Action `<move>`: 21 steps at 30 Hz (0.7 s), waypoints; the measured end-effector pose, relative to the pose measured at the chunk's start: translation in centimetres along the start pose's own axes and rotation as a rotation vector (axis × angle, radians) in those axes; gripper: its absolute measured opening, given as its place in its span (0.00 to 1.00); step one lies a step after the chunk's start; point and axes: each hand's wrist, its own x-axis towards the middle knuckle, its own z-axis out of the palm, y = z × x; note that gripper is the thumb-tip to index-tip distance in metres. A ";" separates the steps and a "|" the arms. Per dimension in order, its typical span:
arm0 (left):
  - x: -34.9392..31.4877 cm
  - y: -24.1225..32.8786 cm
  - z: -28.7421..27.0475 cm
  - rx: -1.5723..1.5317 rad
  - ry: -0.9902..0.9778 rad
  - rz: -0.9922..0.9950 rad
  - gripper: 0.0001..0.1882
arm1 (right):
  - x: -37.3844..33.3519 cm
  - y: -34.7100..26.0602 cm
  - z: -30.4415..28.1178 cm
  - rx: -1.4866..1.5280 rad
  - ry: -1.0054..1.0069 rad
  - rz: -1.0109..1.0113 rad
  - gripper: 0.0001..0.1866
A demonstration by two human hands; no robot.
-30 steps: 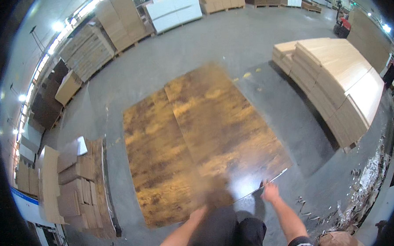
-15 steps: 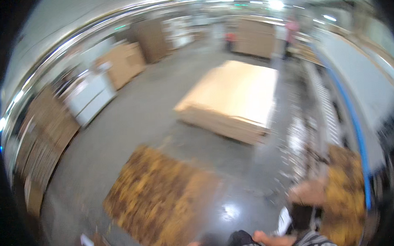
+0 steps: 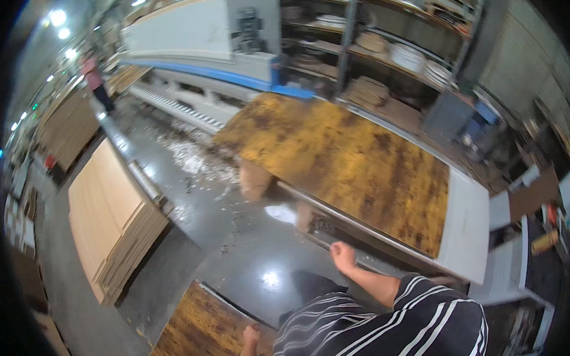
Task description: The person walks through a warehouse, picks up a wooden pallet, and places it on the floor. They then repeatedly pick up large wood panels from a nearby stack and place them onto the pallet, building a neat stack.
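My left hand (image 3: 252, 335) is curled closed at the bottom of the view, in front of a yellow-brown mottled panel (image 3: 193, 331). No object shows in its fingers, and I cannot tell whether it touches that panel. My right hand (image 3: 344, 257) is held out in a loose fist with nothing visible in it. It is nearest the front edge of a long work table, where a second yellow-brown mottled panel (image 3: 354, 168) lies flat. A white strip of the table (image 3: 468, 224) shows beyond this panel's right end.
A stack of pale boards (image 3: 108, 217) sits on the floor at left. Behind the table are a white-and-blue machine (image 3: 177, 36) and shelves with stacked discs (image 3: 407, 57). White scraps (image 3: 198, 157) litter the floor. A person in pink (image 3: 92, 75) stands far left.
My view has swung right, bringing the long table, machine and shelves into the middle. The pale stack now appears at left. My right arm shows more fully, and its hand remains closed.
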 end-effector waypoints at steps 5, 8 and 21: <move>0.8 2.6 2.2 0.298 -0.185 0.155 0.19 | -0.8 9.0 -18.6 -0.473 0.828 0.005 0.23; 1.2 5.3 3.3 0.335 -0.219 0.373 0.18 | -1.5 17.6 -27.1 -0.573 0.982 0.421 0.31; -3.5 21.2 11.8 0.241 -0.106 0.369 0.18 | -2.4 28.5 -33.5 0.869 0.090 0.711 0.26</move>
